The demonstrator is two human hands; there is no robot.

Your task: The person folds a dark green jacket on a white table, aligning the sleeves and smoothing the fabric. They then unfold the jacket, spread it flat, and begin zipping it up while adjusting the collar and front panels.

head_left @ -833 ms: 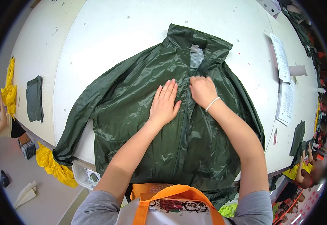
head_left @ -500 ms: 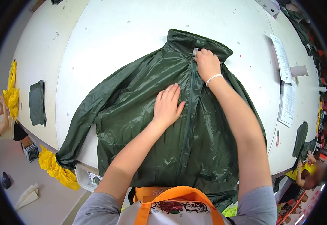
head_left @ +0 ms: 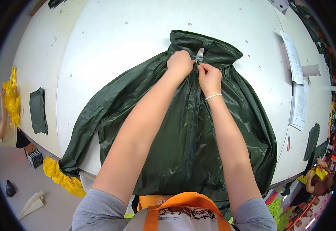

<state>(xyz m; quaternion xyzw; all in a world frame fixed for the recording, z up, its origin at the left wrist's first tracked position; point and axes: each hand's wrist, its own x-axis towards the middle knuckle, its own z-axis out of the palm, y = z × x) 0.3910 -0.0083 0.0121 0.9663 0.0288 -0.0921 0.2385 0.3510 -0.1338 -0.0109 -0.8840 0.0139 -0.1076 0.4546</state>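
Jacket (head_left: 171,150) is dark green, glossy, creased, with tall collar (head_left: 218,47).

Wht tbl (head_left: 110,46) w/ dk grn jacket (head_left: 170,146) spread ctr, folded grn bundle (head_left: 39,111) L, papers (head_left: 299,106) R.

Right of the dark-green jacket (head_left: 175,134), on the table (head_left: 117,42): an upper printed sheet (head_left: 291,57) and a lower printed sheet (head_left: 299,104), both white with rows of small dark print, too fine to read. Just below the jacket, across the pale, orange-trimmed apron (head_left: 183,215): black lettering beside a line drawing, bent by folds; pale characters on its orange fold (head_left: 161,200). Inside the jacket's collar: a small whitish label (head_left: 200,52), any lettering too small to tell.
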